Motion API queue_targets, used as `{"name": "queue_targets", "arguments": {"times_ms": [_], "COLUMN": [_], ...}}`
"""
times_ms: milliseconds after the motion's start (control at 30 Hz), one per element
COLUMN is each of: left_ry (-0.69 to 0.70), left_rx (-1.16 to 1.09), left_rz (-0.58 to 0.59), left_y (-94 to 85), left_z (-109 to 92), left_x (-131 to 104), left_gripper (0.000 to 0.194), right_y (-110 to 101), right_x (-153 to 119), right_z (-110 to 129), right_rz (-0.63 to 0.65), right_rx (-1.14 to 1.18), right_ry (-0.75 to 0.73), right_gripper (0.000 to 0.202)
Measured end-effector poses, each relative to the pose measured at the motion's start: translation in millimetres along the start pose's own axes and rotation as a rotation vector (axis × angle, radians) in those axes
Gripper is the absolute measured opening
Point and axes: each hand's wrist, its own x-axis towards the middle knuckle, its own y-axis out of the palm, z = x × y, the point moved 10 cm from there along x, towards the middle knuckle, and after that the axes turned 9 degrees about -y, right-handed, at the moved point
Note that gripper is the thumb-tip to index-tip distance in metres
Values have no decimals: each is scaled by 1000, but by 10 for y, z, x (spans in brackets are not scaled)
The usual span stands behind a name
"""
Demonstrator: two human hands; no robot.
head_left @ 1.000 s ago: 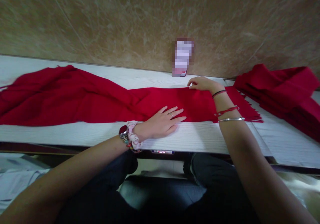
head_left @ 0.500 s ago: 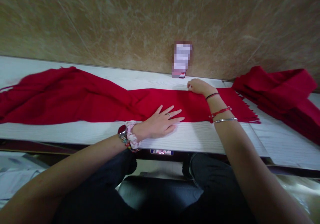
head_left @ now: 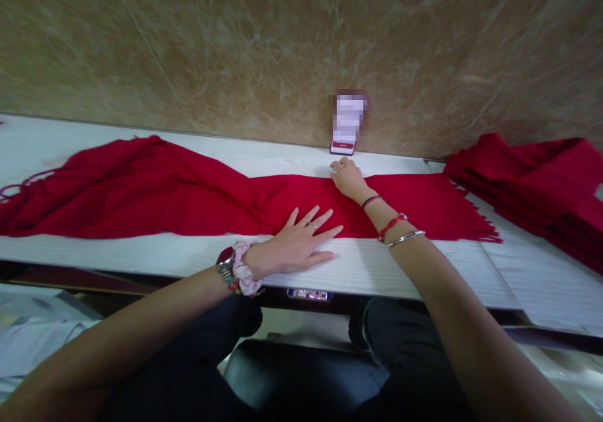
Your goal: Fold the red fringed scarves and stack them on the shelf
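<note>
A long red scarf (head_left: 207, 199) with fringed ends lies across the white wood-grain table. Its left part is rumpled, while the right part is flatter. My left hand (head_left: 296, 240) rests with fingers spread over the scarf's near edge, its palm partly on the table. At the scarf's far edge, my right hand (head_left: 348, 178) has its fingers curled together on the cloth. The fingertips' hold on the edge is partly hidden.
A folded pile of red cloth (head_left: 541, 189) lies on the right, touching the wall. A phone (head_left: 347, 124), partly blurred, leans against the brown marbled wall (head_left: 211, 51) beyond my right hand. White papers (head_left: 42, 340) are below the table at left.
My right hand has slid left along the scarf's far edge. My left hand stays spread at the near edge. The view has shifted slightly.
</note>
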Motion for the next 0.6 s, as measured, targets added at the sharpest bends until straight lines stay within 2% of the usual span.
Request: {"name": "queue_targets", "arguments": {"times_ms": [67, 133, 200, 267, 333, 433, 600], "left_ry": [-18, -81, -145, -161, -142, -136, -138], "left_rx": [-15, -34, -56, -71, -76, -82, -100], "left_rz": [-23, -57, -69, -48, -18, 36, 85], "left_y": [-14, -32, -30, -5, 16, 39, 21], "left_z": [8, 62, 124, 146, 140, 150, 151], "left_x": [1, -3, -15, -23, -22, -14, -34], "left_gripper": [59, 58, 59, 59, 59, 61, 60], "right_y": [-115, -187, -133, 20, 158, 205, -89], "right_x": [-22, -102, -238, -383, -477, -488, -574], "right_z": [42, 187, 327, 391, 385, 325, 281], "right_rz": [-52, -63, 13, 143, 245, 294, 171], "right_rx": [7, 9, 13, 24, 31, 27, -2], "right_ry": [-46, -158, -254, -296, -297, -262, -209], "right_gripper": [38, 43, 48, 50, 50, 51, 53]}}
